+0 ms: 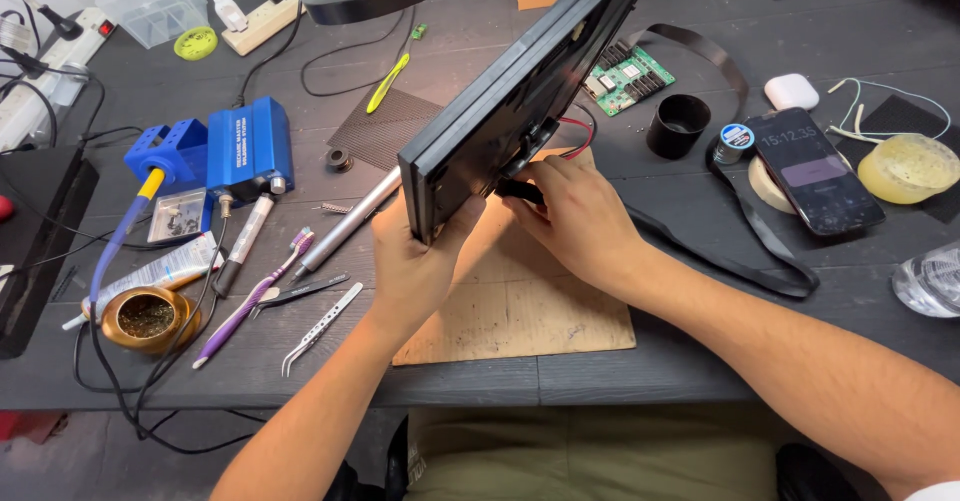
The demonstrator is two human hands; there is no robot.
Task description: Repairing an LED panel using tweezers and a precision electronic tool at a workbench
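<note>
The left hand (pixel 415 261) grips the near corner of the black panel (pixel 520 91), tilted on edge, long axis running up-right. The right hand (pixel 575 221) pinches a black connector (pixel 520 191) on its back.

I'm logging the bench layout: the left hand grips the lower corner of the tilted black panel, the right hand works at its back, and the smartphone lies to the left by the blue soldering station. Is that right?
Not quite. The head view shows the smartphone on the right side of the bench, near the white earbud case, not by the blue soldering station. The rest holds: the left hand grips the lower corner of the tilted black panel, and the right hand works at its back.
</note>
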